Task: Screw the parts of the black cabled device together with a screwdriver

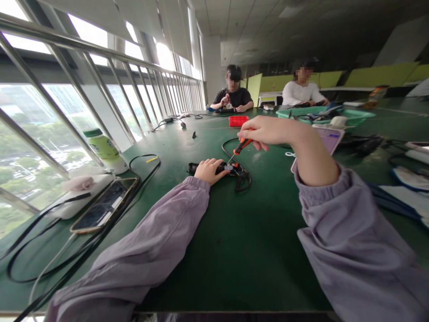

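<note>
A red basket (238,121) and a green basket (363,115) are seen beyond the hands on a green table (248,250), its left side lined by a railing (110,58). Bare tabletop is left between the forearms, up to the near edge. A black device (219,169) is pinned under the left hand (210,171); a screwdriver (243,146) is gripped in the right hand (259,132), its tip angled down at the device.

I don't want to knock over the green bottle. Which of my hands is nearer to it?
Your left. The left hand lies on the black device, to the right of the bottle; the right hand, raised with the screwdriver, is farther right.
</note>
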